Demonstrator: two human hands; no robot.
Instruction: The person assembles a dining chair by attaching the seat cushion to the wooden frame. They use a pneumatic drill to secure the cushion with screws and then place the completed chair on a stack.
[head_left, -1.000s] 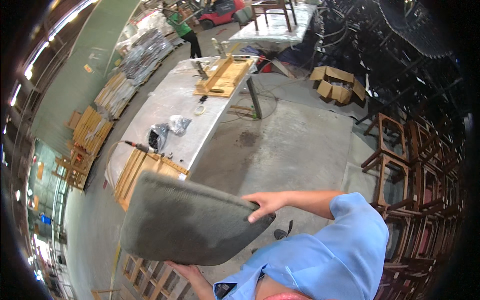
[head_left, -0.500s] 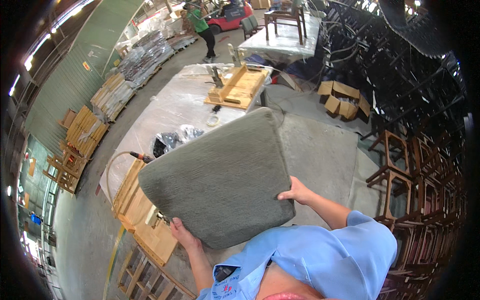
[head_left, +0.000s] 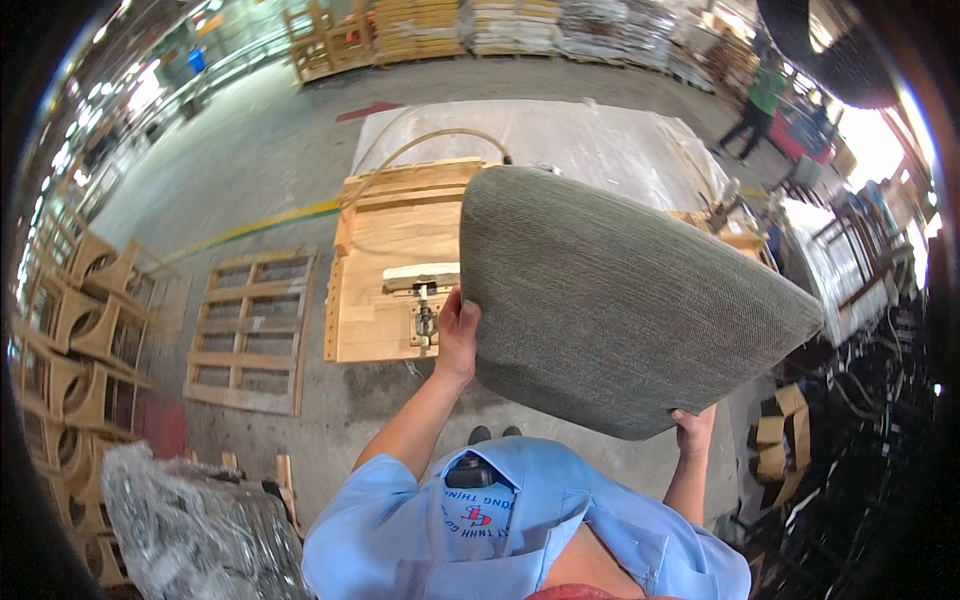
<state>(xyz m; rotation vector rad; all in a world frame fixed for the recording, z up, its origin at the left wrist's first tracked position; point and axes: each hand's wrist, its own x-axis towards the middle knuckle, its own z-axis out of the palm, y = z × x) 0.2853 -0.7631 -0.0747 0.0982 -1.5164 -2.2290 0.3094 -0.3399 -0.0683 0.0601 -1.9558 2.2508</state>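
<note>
- Nearest the lens: blue work shirt (head_left: 520, 530), collar and both short sleeves filling the lower edge.
- Left hand (head_left: 458, 335): gripping the left edge of the grey seat cushion (head_left: 610, 300), fingers curling round the rim, thumb lying on the fabric face.
- Right hand (head_left: 693, 432): pinching the cushion's lower right corner, fingers closing on the underside, only the knuckles and thumb showing.
- Cushion itself: being held in the air between both hands, tilting, its broad woven face turning toward the camera and hiding part of the bench behind.
- Just beyond: wooden jig board (head_left: 400, 260) with a small metal clamp fitting (head_left: 425, 315), lying flat under the cushion's left edge.
- Left of that: slatted wooden pallet (head_left: 250, 330) lying on the concrete floor (head_left: 260, 170).
- Lower left: plastic-wrapped bundle (head_left: 190, 520); stacked chair frames (head_left: 80, 330) lining the left rim.
- Further off: long table covered in clear sheeting (head_left: 560, 135), a hose (head_left: 420, 145) curving across it.
- Far right: another person (head_left: 755, 100) in green, walking.
- Risk, as judged: thin corner grip on the right possibly slipping, cushion swinging down and striking the clamp fitting.
</note>
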